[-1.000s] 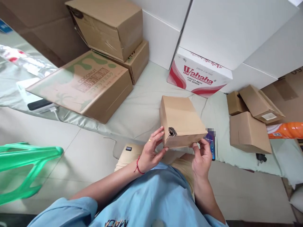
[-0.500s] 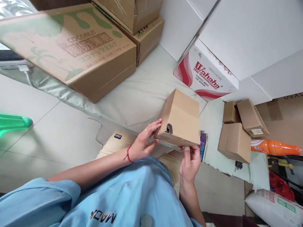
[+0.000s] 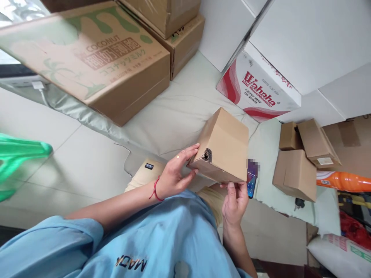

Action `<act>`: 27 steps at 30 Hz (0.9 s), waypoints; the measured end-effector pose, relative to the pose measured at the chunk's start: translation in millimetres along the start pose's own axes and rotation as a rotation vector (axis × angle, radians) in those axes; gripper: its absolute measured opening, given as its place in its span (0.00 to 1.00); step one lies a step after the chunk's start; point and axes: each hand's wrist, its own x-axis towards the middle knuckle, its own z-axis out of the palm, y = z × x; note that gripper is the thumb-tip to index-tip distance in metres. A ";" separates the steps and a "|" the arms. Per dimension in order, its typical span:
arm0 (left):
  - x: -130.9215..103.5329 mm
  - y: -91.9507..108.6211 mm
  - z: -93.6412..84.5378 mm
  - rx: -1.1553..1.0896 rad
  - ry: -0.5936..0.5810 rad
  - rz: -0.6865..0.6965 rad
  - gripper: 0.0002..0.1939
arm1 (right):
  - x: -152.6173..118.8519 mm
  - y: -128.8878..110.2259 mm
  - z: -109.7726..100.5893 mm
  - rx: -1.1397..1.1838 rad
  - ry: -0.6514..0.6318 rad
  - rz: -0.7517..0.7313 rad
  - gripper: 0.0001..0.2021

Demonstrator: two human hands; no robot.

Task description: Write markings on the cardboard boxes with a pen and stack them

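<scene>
A plain brown cardboard box (image 3: 228, 143) is tilted at the edge of the cloth-covered surface in front of me. One of its near corners has a dark, ragged hole (image 3: 206, 155). My left hand (image 3: 176, 172), with a ring and a red string bracelet, grips the box's left side near that hole, fingers on the side and thumb at the lower edge. With thumb and fingers, my right hand (image 3: 235, 199) pinches the box's lower right edge. Just right of the box lies a phone (image 3: 251, 185), partly blurred out.
A large coconut carton (image 3: 130, 85) sits at the left, other cartons behind it. A white and red Wahaha carton (image 3: 257, 88) leans at the back. Several small boxes (image 3: 295, 173) and an orange bottle-shaped item (image 3: 344, 180) are at the right; a green plastic item (image 3: 26, 150) stands far left.
The view has shifted slightly, so the surroundings appear a little further right. Both hands keep their hold on the box, which stays in nearly the same pose.
</scene>
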 end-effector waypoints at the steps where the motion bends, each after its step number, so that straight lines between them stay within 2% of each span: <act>1: 2.6 5.0 -3.1 0.021 -0.001 0.031 0.38 | 0.4 1.0 1.2 0.021 0.002 0.002 0.11; 6: 16.9 22.0 -13.1 0.084 0.007 0.161 0.39 | 2.0 5.4 10.9 0.111 -0.004 0.021 0.11; 11: 16.2 27.4 -11.4 0.115 -0.004 0.193 0.38 | 7.7 8.4 8.5 0.140 0.015 0.024 0.10; 14: 9.9 33.0 -7.5 0.090 -0.073 0.195 0.35 | 17.1 9.6 -2.0 0.139 0.080 -0.003 0.11; 18: 5.3 40.5 0.0 0.031 -0.249 0.250 0.34 | 36.5 6.4 -19.3 0.182 0.166 0.027 0.17; 20: 6.5 44.0 4.1 0.080 -0.317 0.295 0.36 | 46.4 2.9 -27.5 0.260 0.130 0.113 0.20; 23: 12.9 51.7 9.0 0.213 -0.349 0.365 0.40 | 57.2 -1.5 -36.2 0.343 0.066 0.219 0.23; 27: 29.5 64.8 15.2 0.250 -0.375 0.451 0.42 | 63.1 0.5 -36.8 0.265 0.080 0.188 0.21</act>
